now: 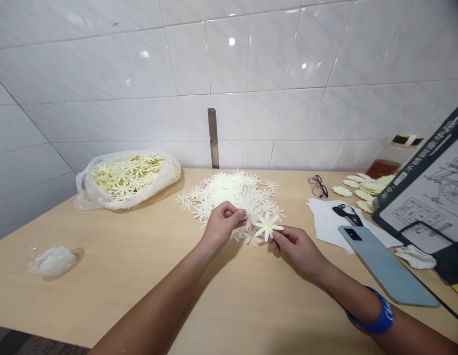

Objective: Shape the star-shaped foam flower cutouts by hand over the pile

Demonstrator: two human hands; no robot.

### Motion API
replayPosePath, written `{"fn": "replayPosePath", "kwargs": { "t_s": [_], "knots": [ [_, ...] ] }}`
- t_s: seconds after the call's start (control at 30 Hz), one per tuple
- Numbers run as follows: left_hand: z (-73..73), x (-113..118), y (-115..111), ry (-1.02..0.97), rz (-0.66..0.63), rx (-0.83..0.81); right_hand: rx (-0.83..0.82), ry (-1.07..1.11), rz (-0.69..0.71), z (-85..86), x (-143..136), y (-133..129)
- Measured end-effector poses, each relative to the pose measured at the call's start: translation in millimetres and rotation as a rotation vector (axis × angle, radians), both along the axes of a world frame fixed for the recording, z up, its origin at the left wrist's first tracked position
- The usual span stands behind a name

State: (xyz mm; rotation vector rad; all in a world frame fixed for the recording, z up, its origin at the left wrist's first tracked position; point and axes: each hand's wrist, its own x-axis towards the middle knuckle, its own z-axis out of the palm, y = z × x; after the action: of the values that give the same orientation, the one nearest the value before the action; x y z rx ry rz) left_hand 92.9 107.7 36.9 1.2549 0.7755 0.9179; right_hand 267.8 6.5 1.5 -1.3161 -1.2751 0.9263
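While a pale yellow flower (269, 226) was pinched by the right hand (298, 249), a white flower (251, 217) by the left hand (222, 224), a flower heap (227, 190) was seen beyond both

A white plastic bundle (53, 261) lies by the table's (114, 276) left edge. A metal strip (213, 138) rises against the tiled wall (140, 118) at the back edge. Toward the right edge, a blue phone (394, 268) overlaps white paper (322, 222); eyeglasses (318, 187) and a jar (384, 160) sit farther back.
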Motion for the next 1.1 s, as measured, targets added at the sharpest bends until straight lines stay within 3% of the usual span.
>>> {"fn": "replayPosePath", "kwargs": {
  "t_s": [0.2, 0.37, 0.47, 0.6, 0.7, 0.77, 0.9, 1.1],
  "knots": [
    [-2.4, -2, 6, -0.049, 0.041, -0.138, 0.016, 0.038, -0.114, -1.1, 2, 3],
    [-5.6, -3, 7, -0.013, -0.028, -0.138, 0.014, 0.097, -0.068, -3.7, 2, 4],
    [-9.6, -3, 9, 0.125, -0.012, 0.026, 0.013, 0.123, -0.047, -2.8, -1, 4],
    [-9.8, -4, 5, 0.441, 0.123, 0.530, 0.003, 0.151, -0.033, -4.1, -3, 3],
    [-8.2, -2, -4, 0.461, 0.153, 0.828, -0.005, 0.170, -0.024, -6.4, -3, 4],
    [-9.2, 0, -10, 0.422, 0.079, 0.951, -0.005, 0.181, -0.016, -7.1, -3, 4],
    [-15.3, 7, -20, 0.388, -0.062, 1.031, 0.008, 0.158, 0.018, -6.4, -4, 3],
    [-15.9, 10, -23, 0.459, -0.089, 0.933, 0.006, 0.146, 0.017, -8.2, -5, 3]
  ]
}}
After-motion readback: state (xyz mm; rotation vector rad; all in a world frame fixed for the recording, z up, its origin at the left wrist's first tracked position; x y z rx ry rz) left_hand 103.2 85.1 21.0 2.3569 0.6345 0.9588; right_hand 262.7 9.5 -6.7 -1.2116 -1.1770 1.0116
